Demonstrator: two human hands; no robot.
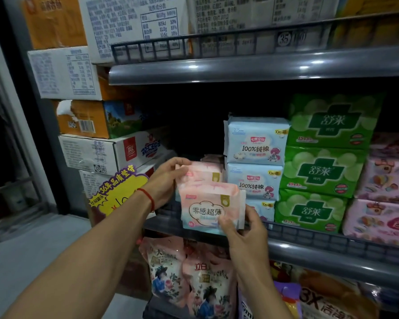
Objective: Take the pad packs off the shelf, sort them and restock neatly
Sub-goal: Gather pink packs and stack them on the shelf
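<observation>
I see my left hand [168,178] curled round the left edge of a soft pink plastic pad pack [199,174] that stands at the front edge of the grey metal shelf [332,244], towards its left end. My right hand [242,229] pinches the lower right corner of a second pink pad pack with a cloud-shaped label [209,209], thumb on its face, holding it just in front of the first and overlapping its lower part. So each grip is closed on its own pack. A red string bracelet [148,196] circles the left wrist. Just beside the pink packs, to their right, stands a stack of pale blue pad packs [255,157], then a stack of green pad packs [323,166], then pink patterned packs [385,194] at the shelf's right end. Cardboard cartons [97,134] are piled beyond the shelf's left end.
</observation>
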